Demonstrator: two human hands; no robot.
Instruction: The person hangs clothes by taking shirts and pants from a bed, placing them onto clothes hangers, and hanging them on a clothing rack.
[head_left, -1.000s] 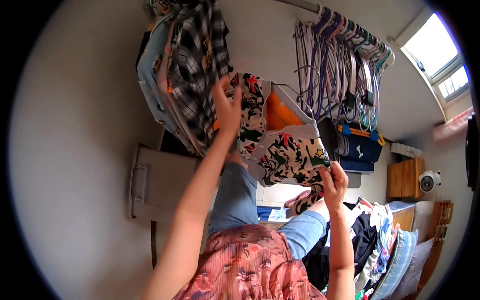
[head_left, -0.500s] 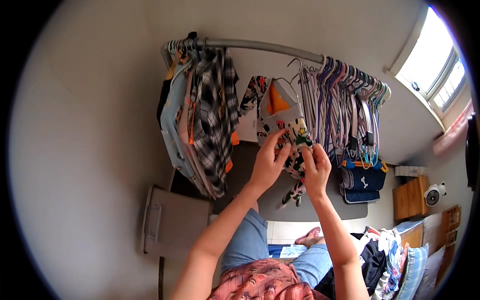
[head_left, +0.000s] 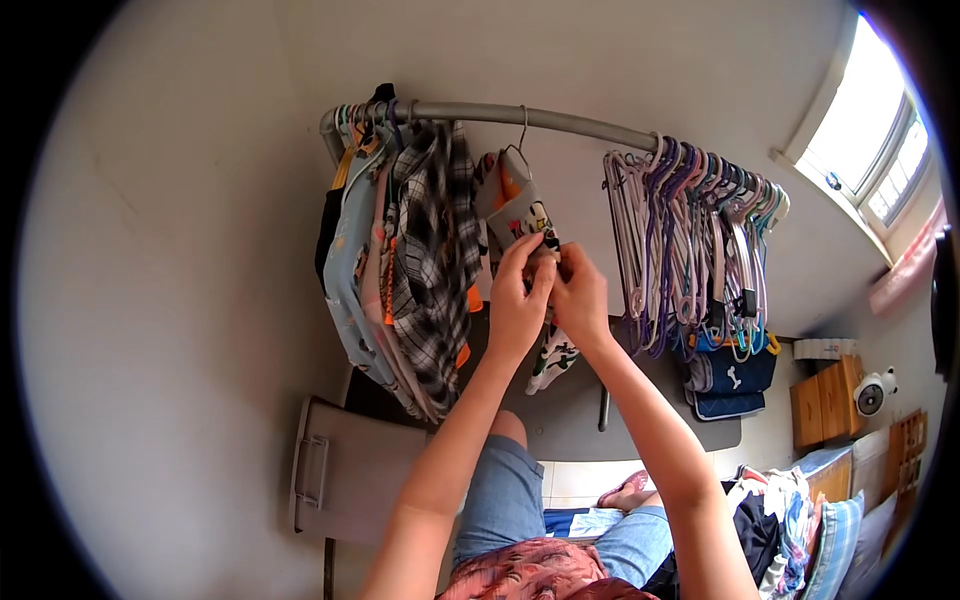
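A patterned hooded shirt [head_left: 552,362] with a grey hood and orange lining hangs from a wire hanger [head_left: 523,132], whose hook is on the metal rail [head_left: 570,123]. My left hand [head_left: 518,300] pinches the front of the shirt below the hood. Close beside it, my right hand [head_left: 580,298] is closed on the same front, its fingertips partly hidden. A black-and-white plaid shirt [head_left: 430,270] hangs just left of the patterned one, among several other garments.
Many bare hangers [head_left: 690,240] crowd the rail's right end. Below them is a dark blue bag [head_left: 730,378]. A grey chair [head_left: 360,470] stands at the lower left. Clothes [head_left: 785,500] are heaped at the lower right, near a small fan [head_left: 872,392].
The patterned shirt and its hanger have moved left, toward the plaid shirt, and the hook now sits on the rail. Both hands moved up and the right hand came closer to the left.
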